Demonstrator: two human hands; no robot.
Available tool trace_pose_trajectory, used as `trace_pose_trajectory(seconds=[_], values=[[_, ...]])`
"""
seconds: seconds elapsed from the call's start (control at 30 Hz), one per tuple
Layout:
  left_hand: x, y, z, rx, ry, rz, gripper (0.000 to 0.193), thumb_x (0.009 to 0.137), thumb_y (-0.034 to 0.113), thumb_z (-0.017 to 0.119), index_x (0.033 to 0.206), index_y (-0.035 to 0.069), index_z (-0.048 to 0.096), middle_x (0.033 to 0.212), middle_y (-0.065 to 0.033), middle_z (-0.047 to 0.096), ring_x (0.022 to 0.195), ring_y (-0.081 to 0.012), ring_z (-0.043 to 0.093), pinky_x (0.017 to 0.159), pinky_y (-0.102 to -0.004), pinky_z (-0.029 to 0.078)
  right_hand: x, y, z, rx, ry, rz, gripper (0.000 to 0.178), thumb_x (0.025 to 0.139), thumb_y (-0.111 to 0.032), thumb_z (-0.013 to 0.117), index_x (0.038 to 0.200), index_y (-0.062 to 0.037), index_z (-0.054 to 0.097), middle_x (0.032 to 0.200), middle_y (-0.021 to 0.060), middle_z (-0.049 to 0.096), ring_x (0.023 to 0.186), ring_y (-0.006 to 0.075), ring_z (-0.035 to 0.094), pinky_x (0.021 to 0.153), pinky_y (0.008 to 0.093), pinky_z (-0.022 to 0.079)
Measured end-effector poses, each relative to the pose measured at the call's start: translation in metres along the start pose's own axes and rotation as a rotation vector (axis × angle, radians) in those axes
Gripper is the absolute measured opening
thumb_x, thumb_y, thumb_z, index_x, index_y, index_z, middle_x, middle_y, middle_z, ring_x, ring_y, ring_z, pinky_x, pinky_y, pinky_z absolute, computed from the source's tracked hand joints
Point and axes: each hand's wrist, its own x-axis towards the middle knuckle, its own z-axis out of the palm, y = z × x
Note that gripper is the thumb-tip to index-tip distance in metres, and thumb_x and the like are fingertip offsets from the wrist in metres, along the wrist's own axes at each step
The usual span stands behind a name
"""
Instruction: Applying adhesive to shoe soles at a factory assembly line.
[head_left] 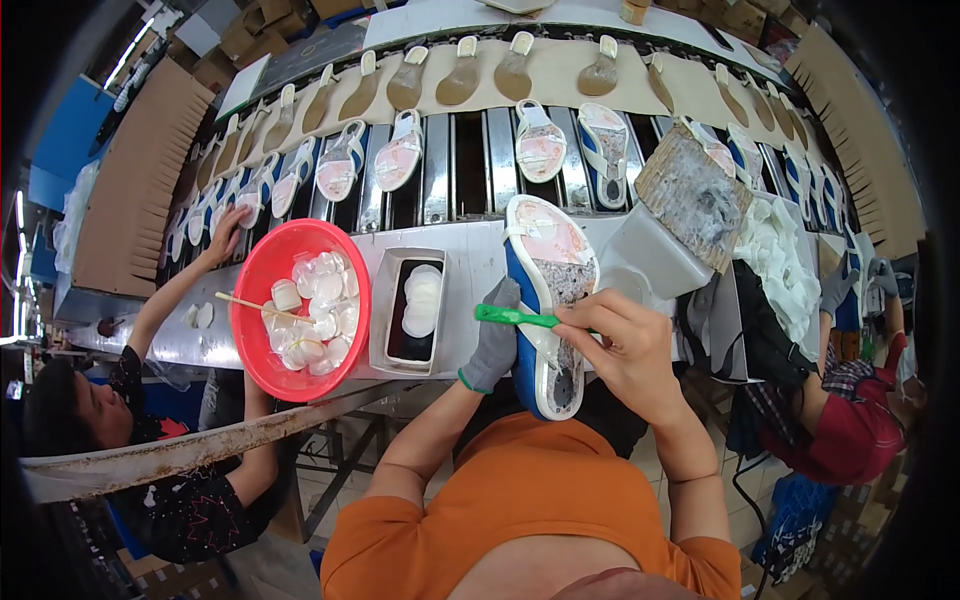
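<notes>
My left hand, in a grey glove, grips the side of a blue shoe last with a white-edged sandal upper on it, sole side up. The last stands tilted in front of my body, its broad end away from me. Pinched between the thumb and fingers of my bare right hand is a slim green brush, held across the middle of the last. The brush's end under my fingers is hidden. A pinkish, speckled patch covers the broad end of the sandal's underside.
To my left stand a red basin of clear round pieces and a white tray holding white discs. A stained board leans on a pale tub at right. Sandals line the roller conveyor ahead. Co-workers sit on both sides.
</notes>
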Motion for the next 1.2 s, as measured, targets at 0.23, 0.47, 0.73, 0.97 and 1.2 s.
trace_pose_trajectory(seconds=[0.23, 0.47, 0.73, 0.97, 1.2], values=[[-0.002, 0.047, 0.013, -0.274, -0.062, -0.083, 0.055, 0.097, 0.045, 0.043, 0.122, -0.003, 0.053, 0.104, -0.0086, 0.063, 0.088, -0.012, 0.059, 0.078, -0.0274, 0.048, 0.022, 0.018, -0.016, 0.152, -0.033, 0.163, 0.012, 0.076, -0.005, 0.075, 0.085, 0.0001, 0.071, 0.075, 0.0055, 0.066, 0.067, 0.0113, 0.06, 0.058, 0.0242, 0.043], [0.008, 0.073, 0.018, -0.559, -0.017, -0.315, 0.059, 0.093, 0.05, 0.049, 0.122, -0.001, 0.052, 0.107, -0.0114, 0.062, 0.092, -0.0164, 0.063, 0.081, -0.031, 0.051, 0.023, 0.068, -0.032, 0.102, 0.027, 0.382, 0.016, 0.079, -0.017, 0.072, 0.081, -0.0017, 0.072, 0.071, 0.0029, 0.065, 0.056, 0.0075, 0.046, 0.052, 0.0253, 0.035], [0.01, 0.099, 0.007, -0.287, 0.122, -0.113, 0.057, 0.093, 0.045, 0.049, 0.121, -0.004, 0.051, 0.107, -0.0124, 0.063, 0.091, -0.0161, 0.064, 0.079, -0.0291, 0.051, -0.015, 0.033, -0.031, 0.23, -0.272, 0.324, 0.009, 0.076, -0.006, 0.074, 0.079, 0.0009, 0.07, 0.072, 0.0056, 0.065, 0.06, 0.0109, 0.055, 0.053, 0.0238, 0.037], [0.009, 0.095, 0.009, -0.358, 0.123, -0.15, 0.054, 0.093, 0.043, 0.05, 0.12, -0.004, 0.052, 0.107, -0.0115, 0.062, 0.093, -0.0155, 0.062, 0.081, -0.0282, 0.05, -0.01, 0.023, -0.025, 0.055, -0.031, 0.214, 0.009, 0.075, -0.002, 0.074, 0.081, 0.0021, 0.068, 0.073, 0.0073, 0.063, 0.065, 0.014, 0.059, 0.057, 0.0253, 0.042], [0.01, 0.089, 0.009, -0.417, 0.089, -0.192, 0.055, 0.092, 0.044, 0.051, 0.12, -0.003, 0.052, 0.108, -0.0122, 0.062, 0.093, -0.0157, 0.062, 0.081, -0.0283, 0.05, -0.006, 0.025, -0.03, 0.019, -0.174, 0.141, 0.011, 0.075, -0.009, 0.075, 0.083, -0.0032, 0.07, 0.071, 0.0061, 0.062, 0.058, 0.0164, 0.059, 0.051, 0.027, 0.043]])
